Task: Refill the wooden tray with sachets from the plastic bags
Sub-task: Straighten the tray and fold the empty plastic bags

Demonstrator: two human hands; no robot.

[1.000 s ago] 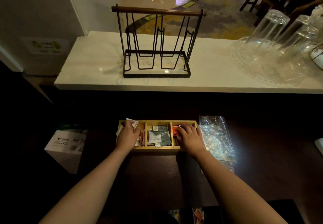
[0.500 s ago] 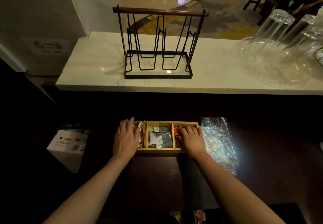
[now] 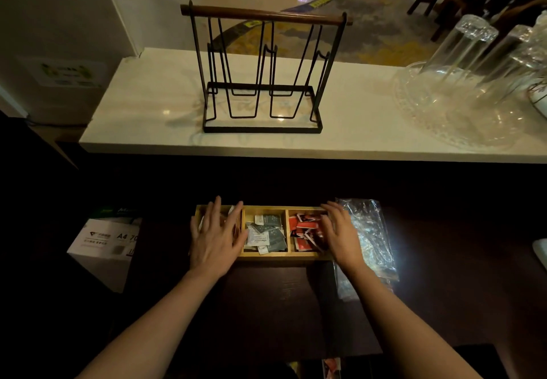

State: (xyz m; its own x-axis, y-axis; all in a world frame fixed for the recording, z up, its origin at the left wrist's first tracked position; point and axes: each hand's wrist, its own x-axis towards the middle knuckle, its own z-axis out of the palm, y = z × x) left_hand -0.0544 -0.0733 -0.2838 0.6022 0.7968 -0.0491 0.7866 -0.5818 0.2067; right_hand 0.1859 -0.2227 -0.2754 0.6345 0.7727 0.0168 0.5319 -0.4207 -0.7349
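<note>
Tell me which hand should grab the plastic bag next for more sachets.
Right. The right hand is open at the wooden tray's right end, beside the plastic bag. The left hand covers the far left compartment, probably a longer reach across the tray.

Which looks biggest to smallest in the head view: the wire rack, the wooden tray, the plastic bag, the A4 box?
1. Wire rack, largest by far.
2. Wooden tray.
3. Plastic bag and A4 box look alike in size; the box is partly in shadow, so no ranking between them.
</note>
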